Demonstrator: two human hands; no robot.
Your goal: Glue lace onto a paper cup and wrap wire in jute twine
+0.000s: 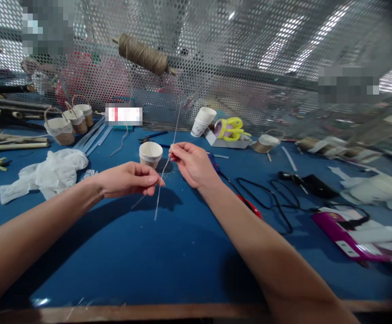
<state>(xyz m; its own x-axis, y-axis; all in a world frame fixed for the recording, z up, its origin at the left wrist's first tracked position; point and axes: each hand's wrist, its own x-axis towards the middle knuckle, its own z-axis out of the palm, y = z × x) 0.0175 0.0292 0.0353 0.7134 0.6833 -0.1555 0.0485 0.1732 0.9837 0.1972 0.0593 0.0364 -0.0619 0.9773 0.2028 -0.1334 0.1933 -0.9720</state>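
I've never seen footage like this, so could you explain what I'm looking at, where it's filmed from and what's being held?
There's no machine here, just one person's bare hands. The single picture comes from a camera worn on their head, looking forward and down. The right hand pinches a thin, pale strand; the left hand is at the strand's lower part, its grip hard to make out. Beyond them, a small cup stands on the blue tabletop. Crumpled white material lies to the left, a purple device to the right. Behind, a spool of twine shows against a perforated screen.
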